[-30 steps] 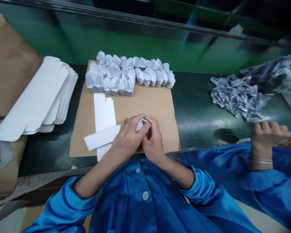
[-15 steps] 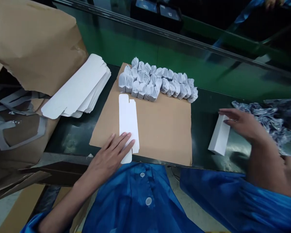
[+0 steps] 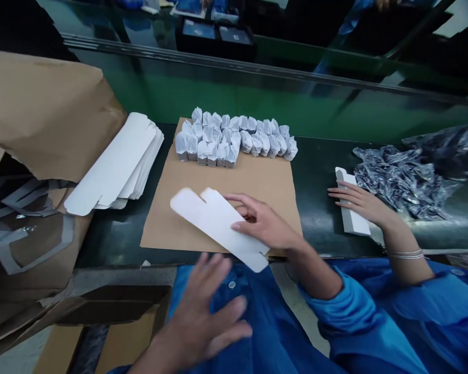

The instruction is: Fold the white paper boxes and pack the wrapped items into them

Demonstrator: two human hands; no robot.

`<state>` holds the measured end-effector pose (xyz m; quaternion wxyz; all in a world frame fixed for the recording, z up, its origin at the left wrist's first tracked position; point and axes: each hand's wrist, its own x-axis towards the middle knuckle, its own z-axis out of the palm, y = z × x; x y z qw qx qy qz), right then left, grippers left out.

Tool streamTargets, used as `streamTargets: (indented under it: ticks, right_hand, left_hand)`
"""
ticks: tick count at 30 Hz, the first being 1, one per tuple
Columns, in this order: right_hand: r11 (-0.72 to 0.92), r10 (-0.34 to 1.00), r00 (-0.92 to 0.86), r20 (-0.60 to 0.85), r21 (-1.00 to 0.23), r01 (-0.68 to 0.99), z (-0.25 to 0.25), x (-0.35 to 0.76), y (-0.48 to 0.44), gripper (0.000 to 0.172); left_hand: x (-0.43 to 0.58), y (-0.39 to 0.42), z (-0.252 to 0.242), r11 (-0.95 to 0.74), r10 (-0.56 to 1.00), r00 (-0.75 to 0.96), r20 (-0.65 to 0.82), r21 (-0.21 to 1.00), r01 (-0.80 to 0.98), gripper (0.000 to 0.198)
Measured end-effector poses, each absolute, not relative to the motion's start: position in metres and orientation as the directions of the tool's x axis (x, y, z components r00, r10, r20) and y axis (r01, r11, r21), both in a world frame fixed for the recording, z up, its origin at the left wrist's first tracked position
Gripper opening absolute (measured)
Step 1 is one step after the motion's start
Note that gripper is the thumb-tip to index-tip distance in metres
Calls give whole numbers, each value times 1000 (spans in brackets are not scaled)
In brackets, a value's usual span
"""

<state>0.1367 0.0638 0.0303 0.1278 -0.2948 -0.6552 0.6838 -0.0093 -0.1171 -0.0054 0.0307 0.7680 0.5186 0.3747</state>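
Observation:
My right hand (image 3: 265,224) is closed on a flat white carton blank (image 3: 214,219), thumb on top, and holds it tilted just above a brown cardboard sheet (image 3: 257,179). Lower down, close to my blue coat, my left hand (image 3: 203,317) is blurred, with its fingers spread and nothing in it. Several small white wrapped packets (image 3: 234,137) stand in rows at the sheet's far edge.
A stack of flat white blanks (image 3: 117,163) lies left of the sheet, beside torn brown paper (image 3: 42,114). On the dark belt (image 3: 315,208) at the right, a co-worker's hand (image 3: 359,202) rests on a white box (image 3: 351,221), near crumpled plastic bags (image 3: 401,176).
My right hand came back from the belt at the right and lifted the flat blank off the sheet. My left hand left the blank and drew back. A co-worker's hand now touches the white box.

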Motion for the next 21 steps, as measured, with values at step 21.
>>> streamTargets:
  ticks: [21]
  right_hand:
    - [971, 182, -952, 247, 107, 214, 63, 166, 51, 52]
  left_hand:
    - [-78, -51, 40, 315, 948, 52, -314, 949, -6, 29]
